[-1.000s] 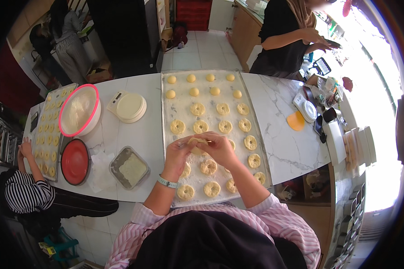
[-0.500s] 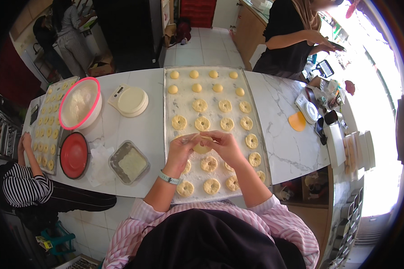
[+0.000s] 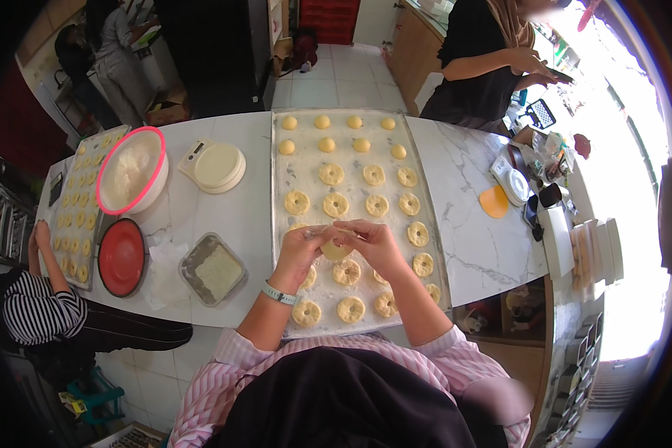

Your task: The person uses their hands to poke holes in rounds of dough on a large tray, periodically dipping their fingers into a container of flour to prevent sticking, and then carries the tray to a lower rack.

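A dough ring is held up over the baking tray, between my two hands. My left hand, with a light band on its wrist, pinches the ring's left side. From the right, my right hand grips it with thumb and fingertips near the top. My fingers partly hide its hole. Flattened dough rings lie in rows on the floured tray, some hidden under my hands. Round dough balls fill the two far rows.
Left of the tray are a metal pan with flour, a kitchen scale, a pink-rimmed bowl and a red basin. A person in stripes stands by another tray. A second scale sits right.
My hands stay in nearly the same place, still holding the dough ring. My fingers have shifted slightly, and the ring hangs a little lower. The view has moved very slightly.
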A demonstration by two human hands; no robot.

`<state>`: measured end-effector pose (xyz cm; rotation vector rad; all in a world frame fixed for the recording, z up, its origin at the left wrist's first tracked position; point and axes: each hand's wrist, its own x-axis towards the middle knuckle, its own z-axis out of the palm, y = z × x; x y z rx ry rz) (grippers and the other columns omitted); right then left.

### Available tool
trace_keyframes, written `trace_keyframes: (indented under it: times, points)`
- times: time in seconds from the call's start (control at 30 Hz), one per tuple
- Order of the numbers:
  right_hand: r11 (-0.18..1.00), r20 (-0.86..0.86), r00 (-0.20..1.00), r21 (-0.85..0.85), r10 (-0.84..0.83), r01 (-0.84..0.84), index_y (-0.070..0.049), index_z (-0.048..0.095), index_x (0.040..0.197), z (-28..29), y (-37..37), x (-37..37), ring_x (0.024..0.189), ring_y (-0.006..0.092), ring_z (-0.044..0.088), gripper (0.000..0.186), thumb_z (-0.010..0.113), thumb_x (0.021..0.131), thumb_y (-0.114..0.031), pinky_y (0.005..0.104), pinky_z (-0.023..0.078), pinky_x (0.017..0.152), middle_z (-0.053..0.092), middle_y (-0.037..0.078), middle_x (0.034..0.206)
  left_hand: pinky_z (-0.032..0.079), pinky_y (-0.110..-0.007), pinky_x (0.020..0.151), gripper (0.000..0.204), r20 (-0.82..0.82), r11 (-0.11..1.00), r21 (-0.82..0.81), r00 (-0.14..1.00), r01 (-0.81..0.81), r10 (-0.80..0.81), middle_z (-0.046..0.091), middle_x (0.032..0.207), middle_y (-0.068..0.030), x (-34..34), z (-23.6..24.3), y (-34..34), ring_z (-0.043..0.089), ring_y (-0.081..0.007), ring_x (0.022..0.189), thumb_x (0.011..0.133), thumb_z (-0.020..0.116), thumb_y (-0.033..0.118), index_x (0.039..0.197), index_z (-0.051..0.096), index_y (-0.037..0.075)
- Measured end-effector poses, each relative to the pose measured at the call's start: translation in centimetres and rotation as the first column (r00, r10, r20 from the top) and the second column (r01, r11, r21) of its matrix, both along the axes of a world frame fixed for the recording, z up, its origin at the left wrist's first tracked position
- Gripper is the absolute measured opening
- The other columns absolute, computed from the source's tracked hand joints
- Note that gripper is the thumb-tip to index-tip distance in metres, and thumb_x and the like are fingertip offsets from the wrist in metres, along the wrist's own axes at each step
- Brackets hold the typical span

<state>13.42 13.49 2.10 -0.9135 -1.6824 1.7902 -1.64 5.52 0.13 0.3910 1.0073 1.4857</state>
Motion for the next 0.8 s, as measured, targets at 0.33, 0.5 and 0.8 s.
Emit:
trace_keyframes:
  times: [0.33,0.5,0.8]
  points:
    - [1.000,0.037,0.999,0.024,-0.020,0.019,0.002,0.064,0.104,0.4,0.2,0.6,0.084,0.0117,0.062,0.023,0.063,0.084,-0.009,0.0237,0.048,0.074,0.064,0.005,0.092,0.052,-0.027,0.070,0.023,0.023,0.999,-0.029,1.000,-0.019,0.019,0.066,0.086,-0.0099,-0.3,0.1,0.0,0.064,-0.0159,0.079,0.082,0.067,0.014,0.094,0.063,-0.005]
    - [0.996,-0.007,0.997,0.043,0.083,-0.082,0.001,0.063,0.108,0.3,0.0,0.5,0.086,0.0127,0.062,0.025,0.061,0.084,-0.008,0.0254,0.049,0.077,0.061,0.006,0.095,0.052,-0.026,0.070,0.022,-0.022,0.991,-0.061,0.992,0.122,-0.123,0.066,0.087,-0.0108,-0.2,0.6,0.1,0.064,-0.0159,0.078,0.083,0.065,0.013,0.095,0.063,-0.006]
    - [0.995,0.057,0.995,0.051,0.080,-0.083,0.002,0.061,0.110,1.1,0.7,0.7,0.089,0.0123,0.061,0.030,0.064,0.083,-0.011,0.0258,0.048,0.080,0.063,0.008,0.099,0.052,-0.028,0.073,0.026,-0.016,1.000,-0.024,1.000,0.008,-0.009,0.065,0.089,-0.0096,-0.2,0.3,0.4,0.063,-0.0153,0.080,0.083,0.066,0.016,0.098,0.064,-0.005]
